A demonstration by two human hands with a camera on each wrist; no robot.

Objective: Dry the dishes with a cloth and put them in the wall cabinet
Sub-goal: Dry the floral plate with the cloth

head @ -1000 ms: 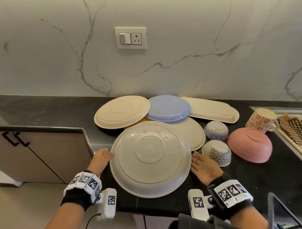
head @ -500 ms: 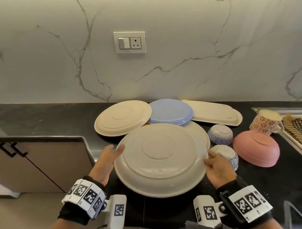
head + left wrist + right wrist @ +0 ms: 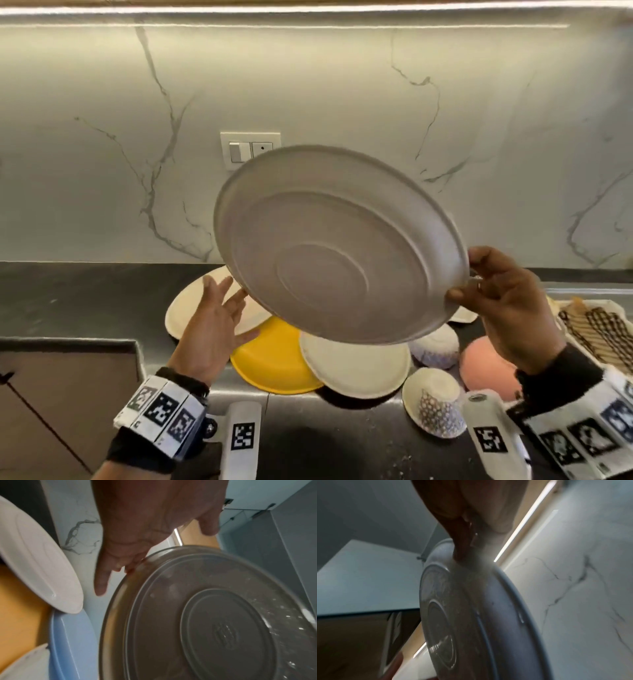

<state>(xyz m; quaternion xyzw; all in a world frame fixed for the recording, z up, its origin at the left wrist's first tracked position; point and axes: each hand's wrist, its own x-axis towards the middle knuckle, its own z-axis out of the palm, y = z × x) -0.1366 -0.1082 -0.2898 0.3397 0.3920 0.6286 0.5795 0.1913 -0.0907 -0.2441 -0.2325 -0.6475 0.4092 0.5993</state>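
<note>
From the head view, the large white plate (image 3: 339,246) is held tilted in the air above the desk (image 3: 85,301), its ridged hollow facing the camera, in front of the wall switch (image 3: 250,150). Left of the plate, the left hand (image 3: 214,325) is open with fingers (image 3: 236,301) spread and straight, their tips touching the plate's lower left rim. The left wrist view adds what the head view hides: the plate's underside (image 3: 214,622) with a stamped centre ring, and a blue plate (image 3: 68,642) below it. Under the raised plate lie a yellow plate (image 3: 274,359) and a cream plate (image 3: 356,366). Right of the plate, the right hand (image 3: 503,301) pinches its right rim, thumb on the hollow face. The right wrist view shows the rim (image 3: 488,588) edge-on, fingers behind it.
</note>
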